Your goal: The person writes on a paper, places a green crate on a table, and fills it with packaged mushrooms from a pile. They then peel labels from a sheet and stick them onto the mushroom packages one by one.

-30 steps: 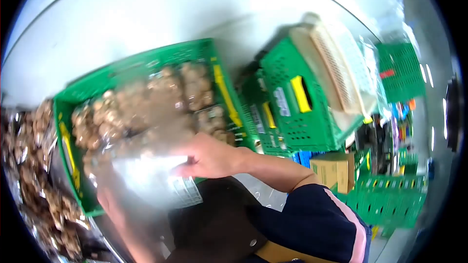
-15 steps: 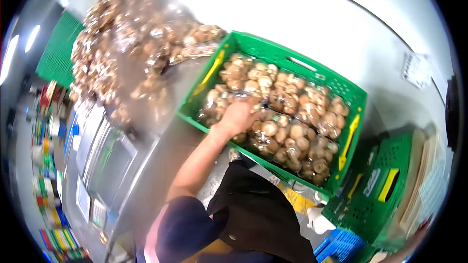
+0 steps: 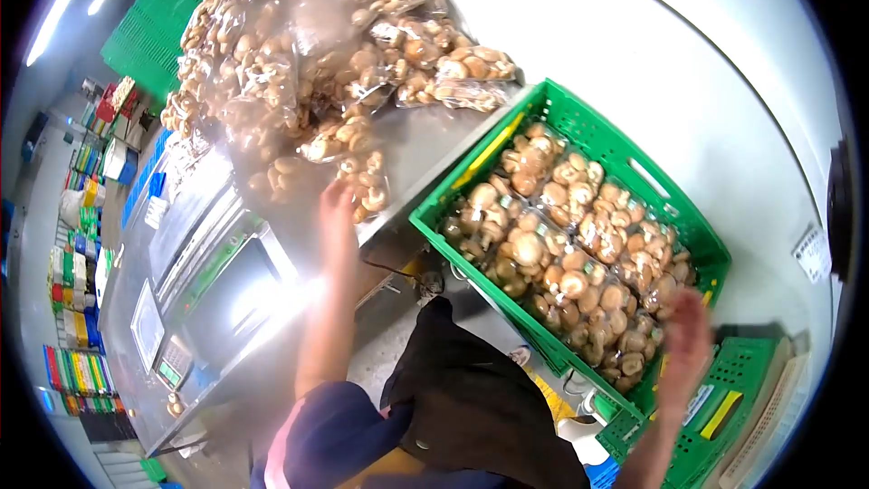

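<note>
My left hand (image 3: 337, 206) reaches over the near edge of the metal table, its blurred fingers stretched out beside a clear bag of mushrooms (image 3: 365, 183). Whether it touches the bag is hard to make out. My right hand (image 3: 686, 337) is over the right end of a green crate (image 3: 625, 147), blurred, with its fingers stretched upward and nothing visible in them. Clear bags of brown mushrooms (image 3: 570, 258) sit packed in rows inside that crate. A large heap of bagged mushrooms (image 3: 262, 63) covers the far part of the table.
A steel machine (image 3: 226, 281) with a display panel (image 3: 172, 371) stands at left. More green crates (image 3: 724, 398) are at the lower right. Stacked green crates (image 3: 158, 18) stand at the back left. A white wall (image 3: 615, 45) runs behind the filled crate.
My left hand has left the bags in the crate and moved to the mushrooms at the table edge. My right hand has come in at the crate's right end. The view has shifted left.
</note>
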Demonstrator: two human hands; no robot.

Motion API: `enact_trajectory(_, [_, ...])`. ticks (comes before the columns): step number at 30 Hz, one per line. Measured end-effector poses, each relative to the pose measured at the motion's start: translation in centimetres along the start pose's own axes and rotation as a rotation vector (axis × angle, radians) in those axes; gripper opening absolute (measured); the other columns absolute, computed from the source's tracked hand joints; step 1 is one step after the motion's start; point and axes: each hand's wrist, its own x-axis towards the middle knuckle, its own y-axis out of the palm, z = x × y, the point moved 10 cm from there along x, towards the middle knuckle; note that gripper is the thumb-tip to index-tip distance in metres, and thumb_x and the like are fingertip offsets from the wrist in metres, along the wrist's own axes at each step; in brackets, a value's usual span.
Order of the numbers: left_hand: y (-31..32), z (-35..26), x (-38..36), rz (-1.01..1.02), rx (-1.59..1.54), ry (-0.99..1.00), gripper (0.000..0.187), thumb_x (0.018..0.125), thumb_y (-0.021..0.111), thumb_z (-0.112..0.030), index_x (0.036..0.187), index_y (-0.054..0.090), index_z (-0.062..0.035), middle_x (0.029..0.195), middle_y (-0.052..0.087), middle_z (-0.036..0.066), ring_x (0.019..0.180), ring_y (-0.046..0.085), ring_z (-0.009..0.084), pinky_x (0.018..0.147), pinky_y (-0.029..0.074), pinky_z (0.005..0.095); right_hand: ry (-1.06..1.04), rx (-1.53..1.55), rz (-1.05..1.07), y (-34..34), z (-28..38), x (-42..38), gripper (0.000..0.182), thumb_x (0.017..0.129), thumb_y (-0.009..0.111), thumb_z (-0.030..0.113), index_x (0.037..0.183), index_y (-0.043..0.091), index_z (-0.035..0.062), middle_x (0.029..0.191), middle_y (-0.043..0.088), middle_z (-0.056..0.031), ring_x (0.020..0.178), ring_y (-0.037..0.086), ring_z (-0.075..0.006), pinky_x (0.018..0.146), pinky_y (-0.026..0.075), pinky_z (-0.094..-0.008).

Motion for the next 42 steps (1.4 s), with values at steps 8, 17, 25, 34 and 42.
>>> enact_trajectory(8, [-4.8, 6.4, 13.5, -0.121, -0.364, -0.439, 0.083, 0.080, 0.068, -0.052, 0.136, 0.037, 0.0001, 0.137, 0.042, 0.018, 0.122, 0.044, 0.0320, 0.100, 0.038, 0.0428, 0.294, 0.370, 0.739, 51.6, 6.5, 14.7, 0.065, 0.093, 0.058, 0.037, 0.135, 0.038, -0.0071, 0.134, 0.049, -0.0199, 0.119, 0.053, -0.0282, 0.097, 0.045, -0.0369])
enact_trajectory(17, [-3.7, 9.5, 15.0, 0.151, -0.357, -0.601, 0.045, 0.088, 0.053, -0.029, 0.128, 0.051, -0.0076, 0.122, 0.059, 0.009, 0.113, 0.056, 0.0259, 0.094, 0.045, 0.0421, 0.741, 0.490, 1.078, 64.1, 2.8, 13.0, 0.062, 0.094, 0.044, 0.054, 0.125, 0.053, 0.0016, 0.120, 0.061, -0.0149, 0.101, 0.063, -0.0299, 0.082, 0.052, -0.0465])
enact_trajectory(25, [-2.4, 11.1, 15.0, 0.378, -0.232, -0.670, 0.046, 0.078, 0.059, -0.012, 0.122, 0.054, -0.0002, 0.114, 0.063, 0.010, 0.105, 0.060, 0.0251, 0.094, 0.047, 0.0401, -0.553, -0.639, 0.364, 48.7, 12.3, 28.5, 0.065, 0.076, 0.073, 0.028, 0.133, 0.046, 0.0102, 0.137, 0.040, -0.0194, 0.131, 0.035, -0.0369, 0.106, 0.034, -0.0464])
enact_trajectory(34, [-0.9, 14.3, 13.5, 0.549, -0.149, -0.793, 0.055, 0.080, 0.064, -0.023, 0.129, 0.049, -0.0015, 0.121, 0.060, 0.010, 0.112, 0.056, 0.0252, 0.099, 0.042, 0.0383, -0.784, -1.087, 0.373, 51.4, 6.0, 32.3, 0.069, 0.072, 0.075, 0.040, 0.134, 0.047, 0.0267, 0.151, 0.024, -0.0172, 0.137, 0.023, -0.0405, 0.105, 0.030, -0.0473])
enact_trajectory(42, [1.0, 9.6, 13.6, 0.572, -0.039, -0.618, 0.049, 0.082, 0.061, -0.029, 0.124, 0.053, -0.0042, 0.118, 0.062, 0.008, 0.110, 0.057, 0.0239, 0.098, 0.043, 0.0396, -0.807, -0.665, 0.330, 45.5, 7.3, 35.4, 0.048, 0.081, 0.067, 0.026, 0.127, 0.055, 0.0174, 0.136, 0.048, -0.0073, 0.127, 0.043, -0.0305, 0.097, 0.044, -0.0361])
